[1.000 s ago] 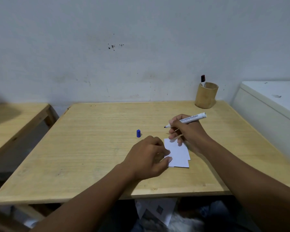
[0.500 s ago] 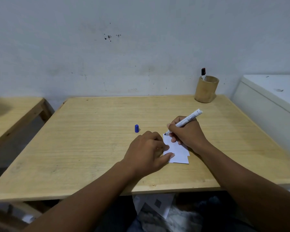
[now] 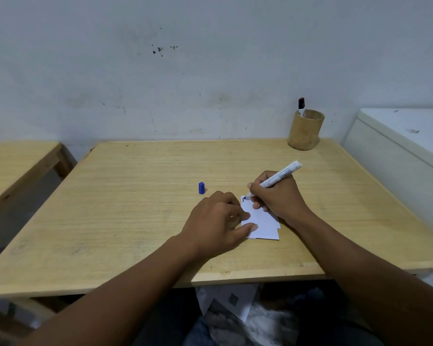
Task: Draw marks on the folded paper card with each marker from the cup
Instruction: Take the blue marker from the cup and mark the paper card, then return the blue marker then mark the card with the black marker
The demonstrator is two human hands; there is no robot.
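A person sits at a wooden counter (image 3: 135, 208), seen from above their forearms. The right hand (image 3: 279, 196) grips a white marker (image 3: 276, 179) like a pen, its blue tip touching the far left corner of a small white folded card (image 3: 263, 224), where a short blue mark shows. The left hand (image 3: 216, 221) holds nothing; its fingers are curled, and fingertips and thumb press the card's left edge flat on the counter. The card lies near the counter's front edge, between the two hands.

The mark sits right at the card's corner, so a stroke could easily run off onto the wood. The card looks light and loosely folded; if the left hand eases, it would likely slide or lift under the tip. The right palm rests on the card and could smear wet ink.

A blue cap (image 3: 201, 188) stands upright on the counter, just left of the hands, and may get knocked over or roll. At the far right corner a bamboo cup (image 3: 305, 131) holds one more marker (image 3: 301, 106), dark-capped and well apart from the card. Nothing lies between the card and the cup.
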